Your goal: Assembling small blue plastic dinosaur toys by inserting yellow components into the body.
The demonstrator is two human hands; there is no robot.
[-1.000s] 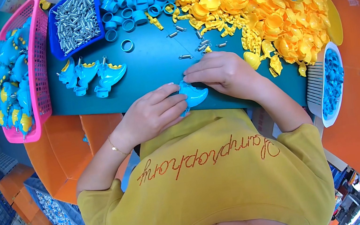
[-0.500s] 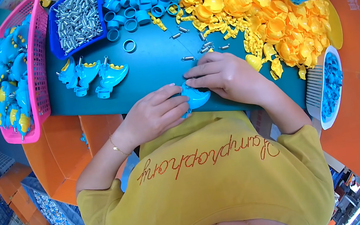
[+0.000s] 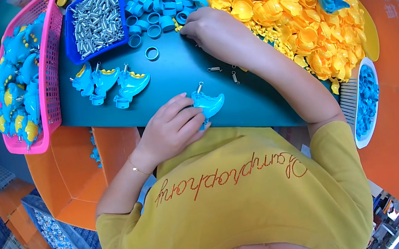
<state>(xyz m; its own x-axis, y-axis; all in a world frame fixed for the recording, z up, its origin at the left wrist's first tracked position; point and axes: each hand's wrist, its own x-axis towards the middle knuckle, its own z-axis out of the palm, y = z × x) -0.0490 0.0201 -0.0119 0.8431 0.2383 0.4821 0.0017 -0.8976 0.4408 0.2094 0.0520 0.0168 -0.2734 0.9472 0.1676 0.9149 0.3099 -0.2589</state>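
My left hand (image 3: 171,129) grips a blue plastic toy shell (image 3: 208,105) at the near edge of the teal table (image 3: 185,69), fingers curled closed over it. My right hand (image 3: 210,30) reaches to the far side, fingertips pinched narrow among the blue rings (image 3: 160,15) beside the yellow parts pile (image 3: 291,9); I cannot tell what they hold.

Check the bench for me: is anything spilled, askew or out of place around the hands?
Mostly orderly. A few small metal springs lie loose on the teal table outside the blue spring tray, and one blue ring sits apart from its pile. Nothing looks damaged.
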